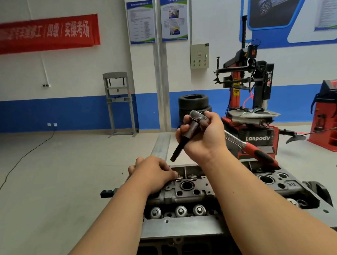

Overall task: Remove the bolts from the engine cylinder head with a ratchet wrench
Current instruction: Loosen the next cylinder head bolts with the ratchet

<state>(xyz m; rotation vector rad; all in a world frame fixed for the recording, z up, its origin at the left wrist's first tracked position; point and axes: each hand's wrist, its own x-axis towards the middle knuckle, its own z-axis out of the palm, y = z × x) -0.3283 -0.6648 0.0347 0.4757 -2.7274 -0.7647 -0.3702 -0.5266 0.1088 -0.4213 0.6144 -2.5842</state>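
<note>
From the head camera: the right hand (203,137) is raised above the engine cylinder head (186,190), fingers wrapped round the head end of the ratchet wrench (236,141). Its dark socket extension (181,144) slants down toward the head's far edge, clear of the metal, and the red handle sticks out to the right. The left hand (152,173) rests on the far left edge with curled fingers (whether they pinch anything, I cannot tell). A tyre changer (250,103) stands behind.
</note>
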